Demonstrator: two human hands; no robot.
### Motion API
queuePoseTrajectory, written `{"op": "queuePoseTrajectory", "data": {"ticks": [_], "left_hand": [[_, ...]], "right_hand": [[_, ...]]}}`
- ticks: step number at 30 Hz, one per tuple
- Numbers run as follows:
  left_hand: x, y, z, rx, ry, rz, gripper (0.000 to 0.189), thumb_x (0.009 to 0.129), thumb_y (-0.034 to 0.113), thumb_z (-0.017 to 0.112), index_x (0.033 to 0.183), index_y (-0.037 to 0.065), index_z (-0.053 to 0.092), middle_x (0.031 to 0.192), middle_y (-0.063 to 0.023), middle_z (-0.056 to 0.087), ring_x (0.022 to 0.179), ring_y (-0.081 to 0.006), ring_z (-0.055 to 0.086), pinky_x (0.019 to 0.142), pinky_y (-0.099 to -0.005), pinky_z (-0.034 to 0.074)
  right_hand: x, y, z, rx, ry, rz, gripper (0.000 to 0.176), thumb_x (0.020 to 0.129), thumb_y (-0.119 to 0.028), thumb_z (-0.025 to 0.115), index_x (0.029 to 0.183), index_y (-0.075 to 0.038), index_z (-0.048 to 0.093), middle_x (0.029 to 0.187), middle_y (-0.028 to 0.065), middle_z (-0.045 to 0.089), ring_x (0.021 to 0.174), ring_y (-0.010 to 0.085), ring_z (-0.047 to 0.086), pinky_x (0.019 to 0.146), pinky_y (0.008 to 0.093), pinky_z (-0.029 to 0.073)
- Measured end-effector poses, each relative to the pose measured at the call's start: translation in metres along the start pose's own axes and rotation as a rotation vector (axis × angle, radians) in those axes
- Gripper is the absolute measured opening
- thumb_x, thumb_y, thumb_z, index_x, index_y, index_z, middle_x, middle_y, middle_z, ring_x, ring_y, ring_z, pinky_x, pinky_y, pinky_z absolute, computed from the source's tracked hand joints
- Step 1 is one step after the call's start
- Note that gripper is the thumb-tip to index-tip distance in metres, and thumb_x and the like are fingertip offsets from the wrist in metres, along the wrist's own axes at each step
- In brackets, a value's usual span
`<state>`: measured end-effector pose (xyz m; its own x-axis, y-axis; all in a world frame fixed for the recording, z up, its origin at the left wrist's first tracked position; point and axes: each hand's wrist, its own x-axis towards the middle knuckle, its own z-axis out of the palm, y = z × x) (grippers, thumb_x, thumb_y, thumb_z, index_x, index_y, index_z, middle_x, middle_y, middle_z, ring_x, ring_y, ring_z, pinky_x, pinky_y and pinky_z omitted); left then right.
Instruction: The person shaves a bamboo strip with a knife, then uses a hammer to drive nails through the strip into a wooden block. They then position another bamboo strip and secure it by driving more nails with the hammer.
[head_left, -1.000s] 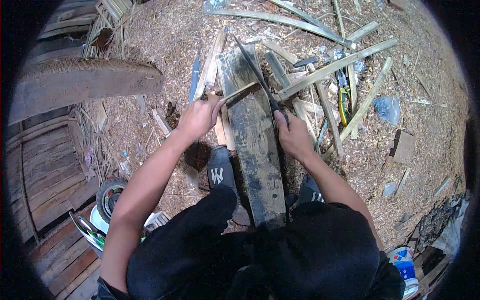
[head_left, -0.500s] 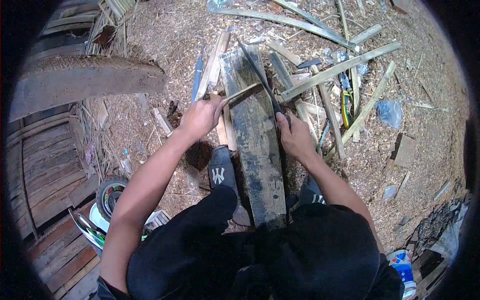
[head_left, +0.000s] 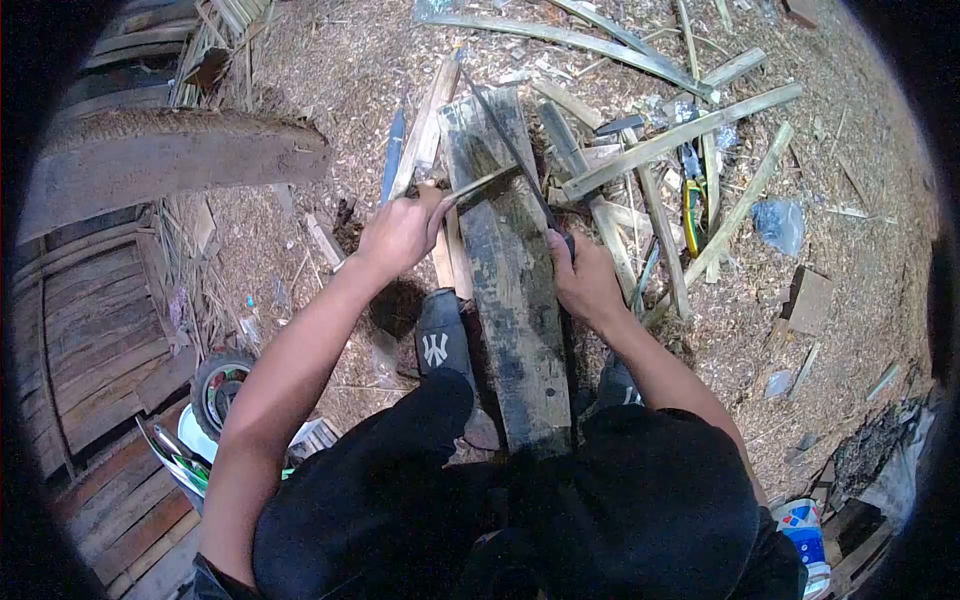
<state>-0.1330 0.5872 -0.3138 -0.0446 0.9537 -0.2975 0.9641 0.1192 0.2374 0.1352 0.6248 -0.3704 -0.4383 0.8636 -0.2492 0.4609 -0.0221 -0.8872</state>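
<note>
My left hand (head_left: 398, 232) grips a thin bamboo strip (head_left: 484, 181) and holds it flat across a dark, worn wooden block (head_left: 505, 290) that runs away from me between my knees. My right hand (head_left: 580, 275) is shut on the handle of a long dark knife (head_left: 510, 150). Its blade lies diagonally over the far end of the block and crosses the tip of the strip. My black-trousered legs and dark shoes (head_left: 437, 340) flank the block.
Split bamboo slats (head_left: 680, 125) and shavings litter the sawdust ground beyond the block. Yellow-handled pliers (head_left: 692, 195) lie to the right. A thick log (head_left: 170, 165) lies at the left, above plank flooring (head_left: 90, 340). A small wheel (head_left: 218, 390) sits near my left elbow.
The knife blade has shifted slightly along the block against the strip, and my right hand moved a little with it. My left hand has stayed put.
</note>
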Motion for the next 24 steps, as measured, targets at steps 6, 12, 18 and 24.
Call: {"op": "queuePoseTrajectory", "data": {"ticks": [6, 12, 18, 24], "left_hand": [[-0.002, 0.001, -0.001, 0.020, -0.082, -0.057, 0.031, 0.105, 0.031, 0.050, 0.104, 0.001, 0.057, 0.075, -0.0299, 0.065, 0.076, -0.0511, 0.066, 0.069, -0.0593, 0.053], [-0.001, 0.000, -0.001, 0.046, -0.056, -0.016, 0.032, 0.105, 0.029, 0.050, 0.105, -0.002, 0.056, 0.070, -0.0305, 0.064, 0.073, -0.0505, 0.067, 0.066, -0.0581, 0.054], [0.000, -0.004, 0.004, 0.018, -0.028, -0.042, 0.023, 0.105, 0.026, 0.051, 0.102, 0.004, 0.056, 0.074, -0.0311, 0.063, 0.074, -0.0531, 0.063, 0.064, -0.0608, 0.050], [-0.007, 0.005, -0.003, -0.234, -0.035, -0.123, 0.030, 0.104, 0.028, 0.055, 0.104, 0.002, 0.070, 0.076, -0.0208, 0.069, 0.077, -0.0410, 0.070, 0.072, -0.0471, 0.053]], "right_hand": [[-0.002, 0.006, 0.000, 0.085, -0.019, -0.006, 0.051, 0.104, -0.044, 0.051, 0.087, 0.005, 0.057, 0.067, 0.0289, 0.060, 0.071, 0.0524, 0.062, 0.064, 0.0533, 0.048], [-0.006, 0.001, -0.007, 0.153, 0.047, -0.024, 0.054, 0.104, -0.045, 0.051, 0.085, 0.005, 0.058, 0.069, 0.0307, 0.060, 0.073, 0.0525, 0.062, 0.067, 0.0555, 0.047], [0.000, 0.007, -0.005, 0.097, 0.001, 0.040, 0.052, 0.104, -0.042, 0.052, 0.088, 0.006, 0.059, 0.068, 0.0316, 0.059, 0.071, 0.0520, 0.062, 0.065, 0.0546, 0.047], [0.000, 0.010, -0.005, 0.043, -0.070, 0.120, 0.054, 0.106, -0.044, 0.049, 0.086, 0.005, 0.058, 0.065, 0.0204, 0.055, 0.061, 0.0295, 0.055, 0.062, 0.0437, 0.045]]}}
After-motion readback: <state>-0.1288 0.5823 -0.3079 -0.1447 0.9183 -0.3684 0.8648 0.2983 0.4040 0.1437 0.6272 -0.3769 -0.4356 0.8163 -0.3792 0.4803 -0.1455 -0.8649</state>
